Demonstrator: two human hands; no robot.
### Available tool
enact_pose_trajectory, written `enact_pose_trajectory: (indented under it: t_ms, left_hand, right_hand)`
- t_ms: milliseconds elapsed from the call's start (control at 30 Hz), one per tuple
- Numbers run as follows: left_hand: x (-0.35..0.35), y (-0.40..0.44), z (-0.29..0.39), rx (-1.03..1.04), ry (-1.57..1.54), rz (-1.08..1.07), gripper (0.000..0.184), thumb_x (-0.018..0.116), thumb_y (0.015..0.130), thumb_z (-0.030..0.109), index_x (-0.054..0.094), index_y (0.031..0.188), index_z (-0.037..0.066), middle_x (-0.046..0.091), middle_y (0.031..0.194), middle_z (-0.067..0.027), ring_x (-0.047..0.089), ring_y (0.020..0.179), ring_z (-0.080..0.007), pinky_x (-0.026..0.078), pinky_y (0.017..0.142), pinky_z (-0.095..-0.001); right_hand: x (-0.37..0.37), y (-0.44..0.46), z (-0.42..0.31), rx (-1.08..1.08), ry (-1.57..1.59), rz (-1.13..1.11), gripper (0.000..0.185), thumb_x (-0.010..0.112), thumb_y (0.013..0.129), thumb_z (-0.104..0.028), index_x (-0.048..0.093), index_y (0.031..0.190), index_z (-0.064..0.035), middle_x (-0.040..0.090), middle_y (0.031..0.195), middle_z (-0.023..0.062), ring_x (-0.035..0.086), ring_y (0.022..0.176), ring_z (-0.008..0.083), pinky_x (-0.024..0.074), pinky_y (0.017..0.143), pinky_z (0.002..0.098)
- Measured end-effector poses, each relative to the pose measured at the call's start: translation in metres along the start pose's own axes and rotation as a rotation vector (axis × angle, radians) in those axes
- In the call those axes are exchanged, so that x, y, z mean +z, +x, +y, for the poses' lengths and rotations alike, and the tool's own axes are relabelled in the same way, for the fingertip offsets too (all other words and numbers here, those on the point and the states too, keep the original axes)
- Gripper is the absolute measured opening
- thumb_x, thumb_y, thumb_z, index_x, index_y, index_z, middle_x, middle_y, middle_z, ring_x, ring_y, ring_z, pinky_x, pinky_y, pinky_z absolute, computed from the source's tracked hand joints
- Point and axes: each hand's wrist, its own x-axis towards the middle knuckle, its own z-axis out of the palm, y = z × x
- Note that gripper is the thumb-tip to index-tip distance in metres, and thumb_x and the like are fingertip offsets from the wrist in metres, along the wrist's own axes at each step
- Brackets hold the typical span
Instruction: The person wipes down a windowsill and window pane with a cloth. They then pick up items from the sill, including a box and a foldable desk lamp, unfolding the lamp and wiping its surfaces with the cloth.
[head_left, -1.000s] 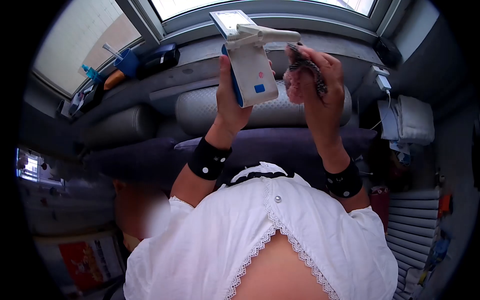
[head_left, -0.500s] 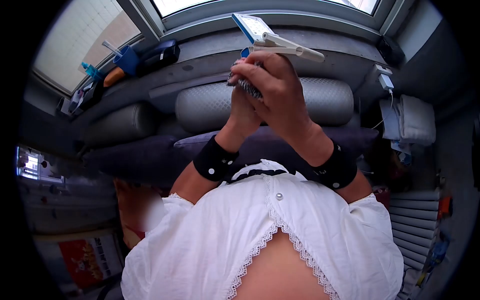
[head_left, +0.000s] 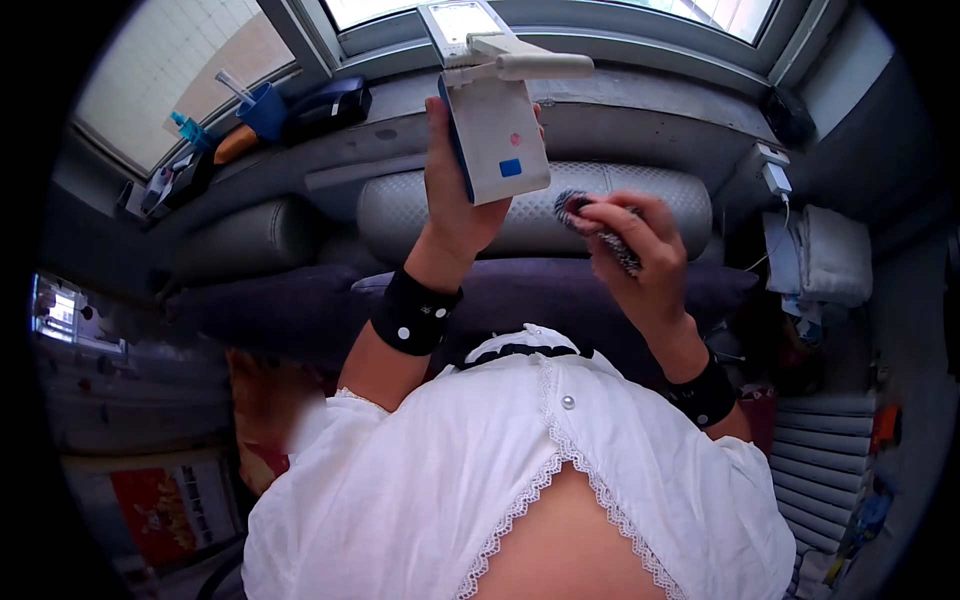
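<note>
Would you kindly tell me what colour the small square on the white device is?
The small square is blue, showing best in the head view.

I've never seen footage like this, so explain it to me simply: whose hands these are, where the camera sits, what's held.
There is no machine here: these are one person's bare hands, seen from a camera worn on the head, looking forward and down. The left hand grips a white device; the right hand holds a fuzzy cloth, apart from it. Beyond, on the windowsill, are a blue cup and an orange item.
</note>
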Motion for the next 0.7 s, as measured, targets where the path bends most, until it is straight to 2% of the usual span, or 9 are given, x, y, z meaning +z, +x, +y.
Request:
enact_pose_trajectory:
  t_ms: [67, 133, 167, 200, 233, 300, 467, 567, 700]
  left_hand:
    - [0.005, -0.004, -0.002, -0.069, -0.062, -0.081, 0.068, 0.036, 0.087, 0.062, 0.048, 0.120, 0.004, 0.058, 0.105, -0.0126, 0.059, 0.094, -0.0201, 0.049, 0.081, -0.0332]
    - [0.022, -0.012, -0.010, -0.148, -0.086, -0.061, 0.066, 0.039, 0.087, 0.061, 0.048, 0.119, 0.003, 0.058, 0.104, -0.0125, 0.059, 0.094, -0.0198, 0.049, 0.081, -0.0334]
    - [0.026, -0.015, -0.011, -0.131, 0.017, -0.086, 0.063, 0.046, 0.086, 0.056, 0.047, 0.120, 0.004, 0.058, 0.103, -0.0112, 0.059, 0.093, -0.0184, 0.050, 0.081, -0.0332]
    - [0.028, -0.017, -0.011, -0.122, 0.073, -0.065, 0.061, 0.045, 0.087, 0.054, 0.046, 0.121, 0.004, 0.057, 0.103, -0.0109, 0.059, 0.092, -0.0186, 0.050, 0.080, -0.0331]
    - [0.029, -0.019, -0.010, -0.112, 0.128, -0.041, 0.059, 0.044, 0.088, 0.052, 0.045, 0.121, 0.004, 0.057, 0.102, -0.0105, 0.059, 0.091, -0.0187, 0.051, 0.079, -0.0331]
    - [0.027, -0.026, -0.009, -0.123, 0.193, 0.012, 0.051, 0.046, 0.088, 0.044, 0.045, 0.121, 0.005, 0.057, 0.100, -0.0092, 0.059, 0.090, -0.0176, 0.052, 0.077, -0.0327]
    - [0.022, -0.026, -0.009, -0.139, 0.148, -0.002, 0.056, 0.048, 0.082, 0.043, 0.044, 0.121, 0.003, 0.057, 0.099, -0.0101, 0.060, 0.090, -0.0190, 0.051, 0.078, -0.0332]
    - [0.031, -0.025, -0.003, -0.139, 0.081, 0.011, 0.056, 0.046, 0.082, 0.043, 0.045, 0.120, 0.002, 0.058, 0.098, -0.0100, 0.060, 0.088, -0.0188, 0.052, 0.076, -0.0331]
    - [0.027, -0.022, -0.004, -0.142, 0.008, -0.039, 0.057, 0.045, 0.081, 0.043, 0.046, 0.119, 0.001, 0.058, 0.098, -0.0101, 0.060, 0.086, -0.0182, 0.052, 0.074, -0.0329]
  right_hand:
    - [-0.010, 0.024, -0.019, 0.002, 0.004, 0.223, 0.036, 0.067, 0.060, 0.001, 0.063, 0.095, -0.0057, 0.055, 0.098, 0.0078, 0.055, 0.090, 0.0263, 0.0453, 0.079, 0.0356]
    - [0.000, 0.039, -0.028, -0.092, -0.040, 0.144, 0.036, 0.069, 0.061, -0.003, 0.064, 0.096, -0.0106, 0.054, 0.102, 0.0057, 0.054, 0.094, 0.0261, 0.0446, 0.081, 0.0351]
    - [0.004, 0.044, -0.028, -0.144, -0.085, 0.086, 0.037, 0.069, 0.061, -0.004, 0.064, 0.096, -0.0121, 0.054, 0.104, 0.0051, 0.053, 0.095, 0.0256, 0.0444, 0.081, 0.0350]
    - [0.007, 0.050, -0.024, -0.199, -0.130, 0.028, 0.037, 0.070, 0.060, -0.005, 0.064, 0.096, -0.0136, 0.054, 0.105, 0.0046, 0.053, 0.096, 0.0252, 0.0442, 0.082, 0.0349]
    - [0.010, 0.051, -0.012, -0.148, -0.225, 0.135, 0.036, 0.071, 0.060, -0.008, 0.065, 0.095, -0.0175, 0.053, 0.104, 0.0038, 0.053, 0.094, 0.0252, 0.0446, 0.080, 0.0351]
    - [0.010, 0.048, 0.000, -0.074, -0.253, 0.147, 0.035, 0.071, 0.061, -0.009, 0.066, 0.095, -0.0175, 0.053, 0.101, 0.0038, 0.053, 0.093, 0.0247, 0.0448, 0.080, 0.0353]
    - [0.003, 0.046, -0.004, 0.143, -0.396, 0.082, 0.034, 0.072, 0.063, -0.009, 0.066, 0.095, -0.0150, 0.052, 0.094, 0.0062, 0.053, 0.091, 0.0239, 0.0454, 0.077, 0.0355]
    - [-0.010, 0.048, 0.002, 0.266, -0.170, 0.226, 0.032, 0.071, 0.064, -0.008, 0.066, 0.094, -0.0140, 0.052, 0.092, 0.0073, 0.053, 0.090, 0.0247, 0.0451, 0.075, 0.0356]
    - [-0.007, 0.067, -0.028, -0.134, -0.172, 0.154, 0.026, 0.071, 0.065, -0.010, 0.065, 0.090, -0.0106, 0.051, 0.094, 0.0067, 0.054, 0.087, 0.0243, 0.0457, 0.074, 0.0354]
